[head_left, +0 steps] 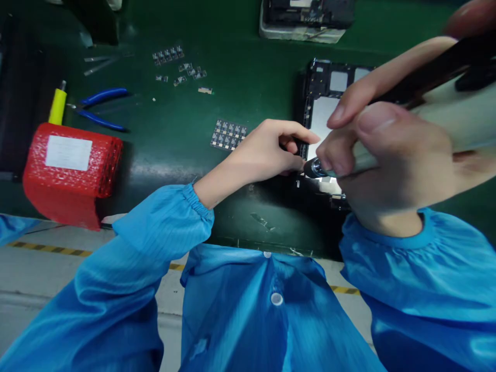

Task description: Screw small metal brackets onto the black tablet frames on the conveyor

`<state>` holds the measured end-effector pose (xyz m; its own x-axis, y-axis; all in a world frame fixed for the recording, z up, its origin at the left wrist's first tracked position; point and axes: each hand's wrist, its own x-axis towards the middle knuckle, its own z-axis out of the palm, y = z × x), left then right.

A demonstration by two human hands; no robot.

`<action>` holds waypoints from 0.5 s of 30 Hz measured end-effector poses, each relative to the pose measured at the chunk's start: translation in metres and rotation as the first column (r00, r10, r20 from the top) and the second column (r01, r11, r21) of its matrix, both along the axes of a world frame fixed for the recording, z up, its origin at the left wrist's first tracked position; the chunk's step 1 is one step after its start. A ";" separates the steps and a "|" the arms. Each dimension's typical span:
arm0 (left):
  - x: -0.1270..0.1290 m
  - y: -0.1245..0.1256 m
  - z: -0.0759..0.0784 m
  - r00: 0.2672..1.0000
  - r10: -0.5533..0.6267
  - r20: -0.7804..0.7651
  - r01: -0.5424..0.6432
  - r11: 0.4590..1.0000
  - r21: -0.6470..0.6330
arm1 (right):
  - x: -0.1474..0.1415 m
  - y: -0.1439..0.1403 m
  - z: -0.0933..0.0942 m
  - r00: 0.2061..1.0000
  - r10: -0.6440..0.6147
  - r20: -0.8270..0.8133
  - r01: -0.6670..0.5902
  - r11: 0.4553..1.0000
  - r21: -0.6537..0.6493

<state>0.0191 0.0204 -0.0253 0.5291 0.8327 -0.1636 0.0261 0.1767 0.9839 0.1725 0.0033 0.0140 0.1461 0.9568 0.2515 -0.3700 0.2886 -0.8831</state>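
Observation:
My right hand (403,160) is closed around a pale electric screwdriver (437,116), which is tilted with its dark metal nose (314,168) down at the device's near left part. The flat black device (323,111), with silvery panels, lies on the green bench. My left hand (267,147) grips its left edge, with the index finger on top and the thumb beside the screwdriver's nose. The bit's tip and any screw are hidden. Left of that hand lies a sheet of small dark circuit boards (228,135), partly covered by it.
Blue-handled pliers (103,109), a yellow-handled tool (58,106) and a red bubble-wrap roll (72,160) lie left. Loose small boards (189,72) are scattered further back. Another black unit (310,15) stands behind. Another hand (391,77) reaches in from the upper right; I cannot tell whose.

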 end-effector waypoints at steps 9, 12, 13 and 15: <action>0.000 0.001 -0.001 1.000 -0.022 -0.007 0.022 1.000 0.014 | -0.011 -0.004 0.000 0.995 0.033 0.096 -0.033 0.999 -0.011; 0.000 0.001 0.001 1.000 -0.025 -0.015 0.025 1.000 0.011 | -0.016 -0.004 -0.003 0.991 0.042 0.126 -0.041 0.999 -0.015; 0.000 0.000 0.002 1.000 -0.018 -0.021 0.018 1.000 0.010 | -0.018 -0.004 -0.005 0.990 0.045 0.137 -0.043 0.999 -0.018; 0.001 0.000 0.004 0.999 -0.001 -0.033 0.001 1.000 0.004 | -0.021 -0.002 -0.010 0.986 0.051 0.161 -0.048 0.999 -0.020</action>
<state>0.0196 0.0204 -0.0208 0.5242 0.8328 -0.1777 0.0589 0.1727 0.9832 0.1515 0.0012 0.0039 0.0572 0.9659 0.2525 -0.2357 0.2588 -0.9367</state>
